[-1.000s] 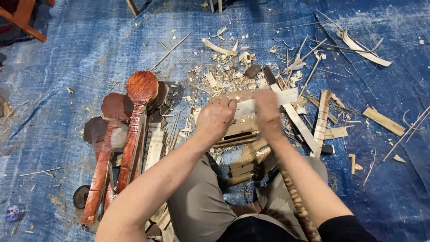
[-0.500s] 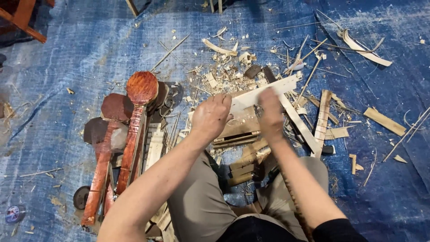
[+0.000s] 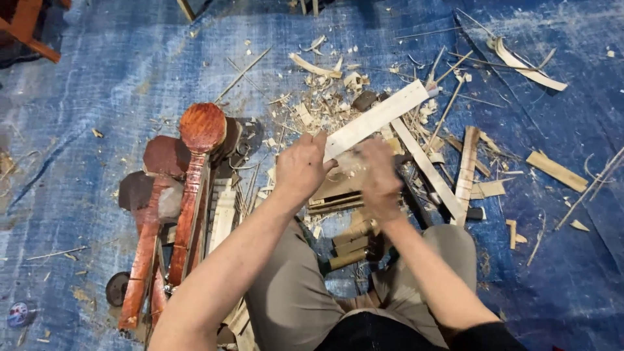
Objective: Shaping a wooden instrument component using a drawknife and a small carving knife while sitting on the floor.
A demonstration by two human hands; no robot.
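On the blue tarp [image 3: 97,78], between the seated person's knees, a pale wood strip [image 3: 377,119] is being worked; its near end is gripped by the left hand [image 3: 300,166], fingers closed around it, while the far end points up and to the right over the chip pile. The right hand [image 3: 378,179] is pressed on or just beside the strip's near end, curled shut and motion-blurred; what it holds cannot be told, a tool may be hidden under it. Judged from the scene, shaping is well under way: a thick litter of shavings [image 3: 325,97] and offcuts lies ahead of the hands, and several finished-looking reddish paddle-shaped pieces [image 3: 198,162] are stacked at the left, with pale slats [image 3: 224,214] beside them. The strip itself looks flat and clean along the visible face, yet it is unstained and in hand, so trimming seems unfinished; more loose sticks [image 3: 468,162] lie at the right, apparently unworked. Compared with the earlier frames, the strip is tilted more steeply: a second ago it lies nearly level across the hands, half a second ago it is raised at the right, and now its far end is reached well out toward the upper right. Both hands are shifted slightly nearer the body, the right one lower. The stacked pieces and debris are unchanged.
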